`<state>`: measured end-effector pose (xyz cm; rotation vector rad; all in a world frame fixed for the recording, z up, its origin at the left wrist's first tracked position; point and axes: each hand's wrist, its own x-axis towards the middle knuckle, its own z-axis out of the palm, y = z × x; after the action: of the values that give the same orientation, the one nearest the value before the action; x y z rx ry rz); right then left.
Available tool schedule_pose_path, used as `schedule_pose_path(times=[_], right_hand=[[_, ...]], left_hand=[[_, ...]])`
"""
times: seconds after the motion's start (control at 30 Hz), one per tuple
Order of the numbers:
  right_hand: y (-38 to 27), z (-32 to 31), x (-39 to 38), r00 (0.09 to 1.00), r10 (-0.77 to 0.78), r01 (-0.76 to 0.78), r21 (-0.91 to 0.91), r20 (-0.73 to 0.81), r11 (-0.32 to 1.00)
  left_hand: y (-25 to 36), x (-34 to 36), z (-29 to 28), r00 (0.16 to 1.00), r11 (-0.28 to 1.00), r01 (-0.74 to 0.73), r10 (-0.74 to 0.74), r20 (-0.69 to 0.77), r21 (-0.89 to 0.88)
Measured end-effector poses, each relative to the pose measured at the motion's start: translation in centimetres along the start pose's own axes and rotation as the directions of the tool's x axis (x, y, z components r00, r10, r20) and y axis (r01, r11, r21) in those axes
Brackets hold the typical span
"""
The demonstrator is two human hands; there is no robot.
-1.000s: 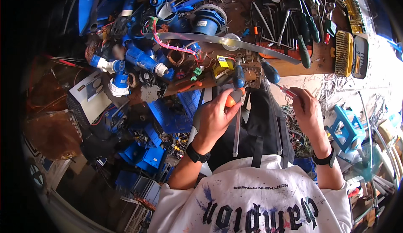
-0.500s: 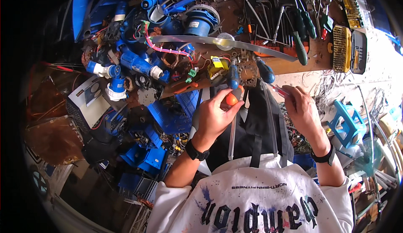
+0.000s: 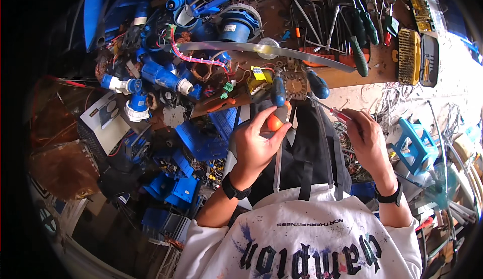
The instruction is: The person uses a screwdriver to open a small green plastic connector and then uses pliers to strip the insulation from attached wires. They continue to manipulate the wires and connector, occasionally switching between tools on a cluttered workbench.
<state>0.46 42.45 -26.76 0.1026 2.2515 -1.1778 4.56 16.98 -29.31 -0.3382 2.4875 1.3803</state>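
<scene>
My left hand (image 3: 257,140) is closed around an orange-and-dark handle (image 3: 274,123), its rounded orange end showing between thumb and fingers; the tool's kind is hidden. In my right hand (image 3: 365,138) is a screwdriver (image 3: 340,114) with a clear red handle, its thin shaft slanting up and left toward the bench edge. Just beyond my hands sits a squarish metal part (image 3: 296,84) with a round middle. A blue handle (image 3: 278,92) stands to its left and another blue handle (image 3: 318,84) to its right. The screwdriver's tip ends near that part; contact cannot be made out.
Wooden bench (image 3: 352,79) ahead holds a long metal strip (image 3: 261,48), blue plugs (image 3: 161,75), a yellow-wrapped part (image 3: 259,80), a green-handled screwdriver (image 3: 359,60) and bit sets (image 3: 409,57). Blue bins (image 3: 181,188) stand lower left. A light-blue stool (image 3: 416,145) and loose cables lie right.
My right hand has shifted slightly right and down, and the screwdriver's shaft now shows, angled toward the metal part. My left hand has lowered slightly, still gripping the orange-and-dark handle.
</scene>
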Motion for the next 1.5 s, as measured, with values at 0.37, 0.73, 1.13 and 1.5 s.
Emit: schedule_pose_path(times=[0.37, 0.73, 1.13, 1.5], right_hand=[[1.5, 2.0, 0.8, 0.988, -0.146, 0.136, -0.191, -0.04, 0.972], [1.9, 3.3, 1.0, 0.984, -0.177, 0.161, -0.298, -0.03, 0.941], [1.8, 3.3, 0.8, 0.971, -0.237, 0.214, -0.31, -0.039, 0.926], [1.4, 3.8, 1.3, 0.978, -0.205, 0.188, -0.316, -0.021, 0.93]], left_hand=[[1.2, 1.3, 0.0, 0.995, 0.986, -0.08, 0.071, 0.064, 0.149], [1.4, 3.9, -1.0, 0.816, 0.79, -0.556, 0.458, 0.352, 0.258], [2.9, 4.2, -0.5, 0.799, 0.748, -0.575, 0.427, 0.424, 0.331], [3.4, 4.5, -0.3, 0.769, 0.723, -0.609, 0.44, 0.463, 0.325]])
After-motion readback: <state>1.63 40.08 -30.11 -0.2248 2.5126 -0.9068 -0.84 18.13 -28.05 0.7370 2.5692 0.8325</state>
